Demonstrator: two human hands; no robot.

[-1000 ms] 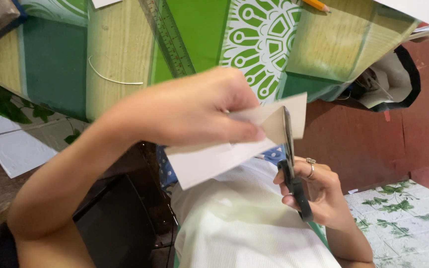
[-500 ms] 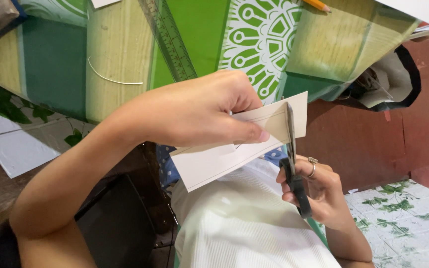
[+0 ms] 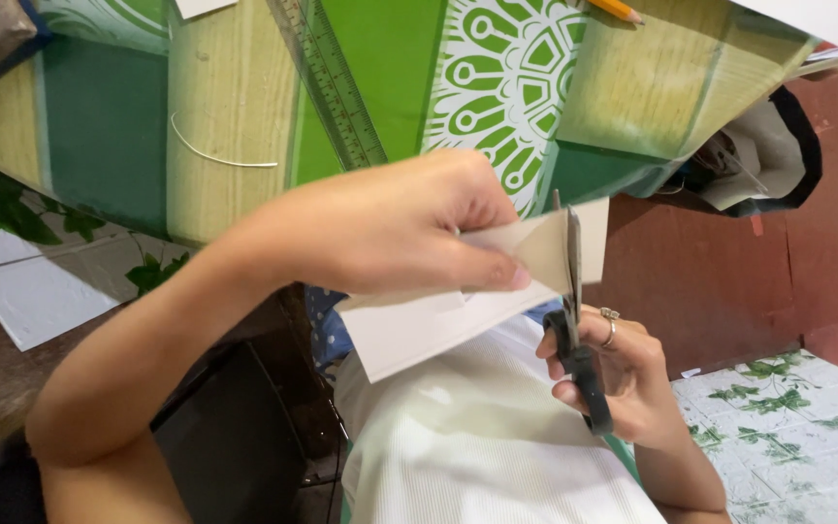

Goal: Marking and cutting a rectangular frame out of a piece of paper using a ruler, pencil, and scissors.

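My left hand [image 3: 409, 228] pinches a folded sheet of white paper [image 3: 438, 325] in front of my body, thumb on top near the right end. My right hand [image 3: 623, 374], with a ring on one finger, grips black-handled scissors [image 3: 579, 330]. The blades point upward and lie almost closed across the paper's right end, close to my left thumb tip. Both hands are below the edge of a table covered with a green patterned cloth [image 3: 244, 107].
On the cloth lie a clear green ruler [image 3: 334, 87], a thin white loop of string [image 3: 215, 150] and an orange pencil [image 3: 618, 10]. White sheets [image 3: 41, 306] lie at the left. A dark bag [image 3: 768, 155] hangs at the right, above red-brown flooring and a leaf-patterned tile surface [image 3: 788, 417].
The scissor blades have moved up through the paper's right end and closed. My left hand holds the sheet in nearly the same place.
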